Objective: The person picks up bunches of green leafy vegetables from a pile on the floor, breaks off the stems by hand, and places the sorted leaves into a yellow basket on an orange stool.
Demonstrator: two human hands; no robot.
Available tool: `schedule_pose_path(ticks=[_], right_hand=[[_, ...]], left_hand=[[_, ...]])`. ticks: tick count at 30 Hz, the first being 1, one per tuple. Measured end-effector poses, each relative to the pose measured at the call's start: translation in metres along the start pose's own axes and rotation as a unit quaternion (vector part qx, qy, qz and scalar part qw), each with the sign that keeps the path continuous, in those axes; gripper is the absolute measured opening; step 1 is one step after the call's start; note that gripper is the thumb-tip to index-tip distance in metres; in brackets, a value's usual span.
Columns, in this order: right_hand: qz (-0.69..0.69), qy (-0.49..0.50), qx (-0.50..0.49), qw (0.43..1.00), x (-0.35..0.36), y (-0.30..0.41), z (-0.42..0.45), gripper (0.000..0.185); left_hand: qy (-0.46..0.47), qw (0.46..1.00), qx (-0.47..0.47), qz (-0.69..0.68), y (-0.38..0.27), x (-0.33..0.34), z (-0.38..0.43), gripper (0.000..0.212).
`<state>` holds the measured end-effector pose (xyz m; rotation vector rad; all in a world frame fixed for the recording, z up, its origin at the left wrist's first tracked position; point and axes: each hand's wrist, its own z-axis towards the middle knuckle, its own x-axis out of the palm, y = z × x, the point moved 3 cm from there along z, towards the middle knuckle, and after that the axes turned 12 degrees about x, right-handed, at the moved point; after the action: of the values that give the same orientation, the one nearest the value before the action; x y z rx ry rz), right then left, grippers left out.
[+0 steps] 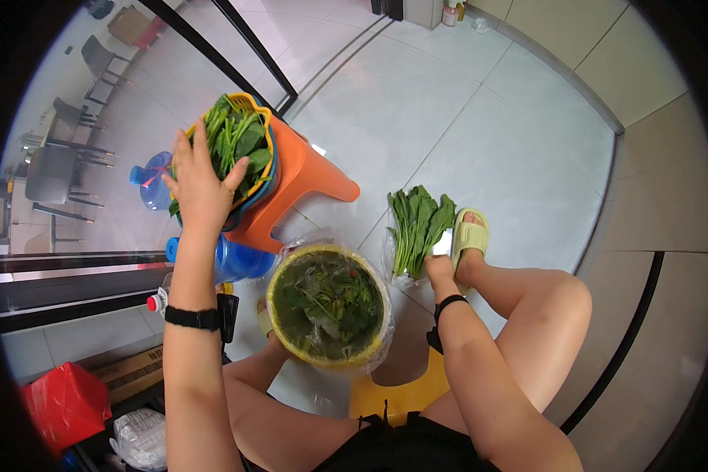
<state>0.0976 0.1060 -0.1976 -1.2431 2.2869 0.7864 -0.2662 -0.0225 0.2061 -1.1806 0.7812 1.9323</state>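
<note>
My left hand, fingers spread, rests on leafy greens in a yellow plastic basket. The basket sits in a blue-green container on an orange plastic stool. Near my feet my right hand is closed around the handle end of what looks like a knife, its bright blade partly under a bunch of leafy greens on clear plastic on the floor. Between my legs stands a yellow-rimmed bin lined with clear plastic, holding leaf scraps.
Blue water jugs stand below and behind the stool. Under me is a yellow stool. A red bag and cardboard box lie at lower left. A black-framed glass door runs along the left, cabinets along the right.
</note>
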Motion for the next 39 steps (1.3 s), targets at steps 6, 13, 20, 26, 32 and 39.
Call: schedule_pose_path(ticks=[6,13,20,26,32,39], right_hand=[[-0.094,-0.020,0.030,0.995,0.010,0.020,-0.029,0.040],[-0.072,0.021,0.052,0.996,0.010,0.017,-0.049,0.042],[0.071,-0.056,-0.018,0.996,-0.009,-0.005,-0.027,0.052],[0.350,0.039,-0.033,0.935,-0.041,0.010,-0.036,0.022],[0.455,0.092,-0.032,0.885,-0.081,0.025,-0.073,0.016],[0.433,0.000,-0.050,0.900,-0.134,0.028,-0.116,0.025]], left_hand=[[-0.106,0.981,0.052,-0.156,-0.055,-0.021,-0.043,0.068],[0.064,0.965,0.023,-0.253,-0.100,0.007,-0.127,0.054],[0.121,0.949,0.031,-0.288,-0.095,-0.025,-0.128,0.027],[0.051,0.955,0.036,-0.291,-0.073,-0.067,-0.139,0.023],[0.043,0.929,-0.009,-0.367,-0.069,-0.091,-0.155,0.021],[0.050,0.893,-0.003,-0.447,-0.067,-0.069,-0.169,0.024]])
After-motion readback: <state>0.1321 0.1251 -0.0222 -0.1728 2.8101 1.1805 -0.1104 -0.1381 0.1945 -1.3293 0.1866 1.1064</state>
